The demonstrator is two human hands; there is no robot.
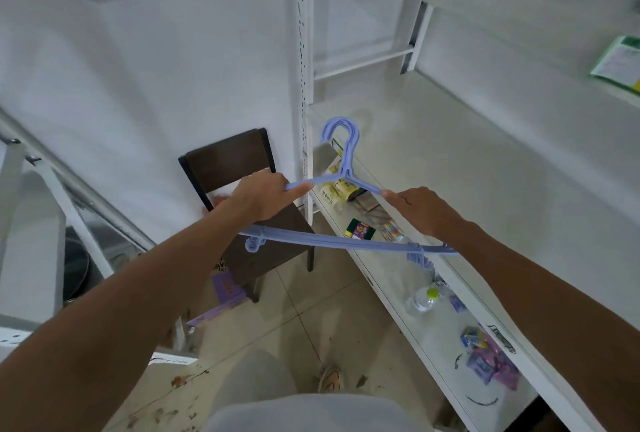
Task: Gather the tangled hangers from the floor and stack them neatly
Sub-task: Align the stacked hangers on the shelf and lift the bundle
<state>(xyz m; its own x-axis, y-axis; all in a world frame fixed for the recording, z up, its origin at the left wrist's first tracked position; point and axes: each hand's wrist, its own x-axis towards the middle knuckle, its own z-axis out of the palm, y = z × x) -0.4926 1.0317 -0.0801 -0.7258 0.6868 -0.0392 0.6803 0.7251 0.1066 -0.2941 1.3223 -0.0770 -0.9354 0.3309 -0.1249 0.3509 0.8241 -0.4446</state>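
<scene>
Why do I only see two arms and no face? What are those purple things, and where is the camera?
The camera sits on the person's head and looks down, so you see what they see: their own two arms reaching forward. There is just this one picture, from that one spot.

The left hand and the right hand each grip one side of a bunch of purple hangers, the plastic kind for hanging clothes. The hangers are lined up together, with their hooks pointing up and away.

Behind the hands stands a dark wooden chair on a tiled floor. On the right is a white shelf with small things on it: a water bottle with a green cap and some colourful packets. More purple bits lie on the floor by the chair, but they are too blurry to name.
</scene>
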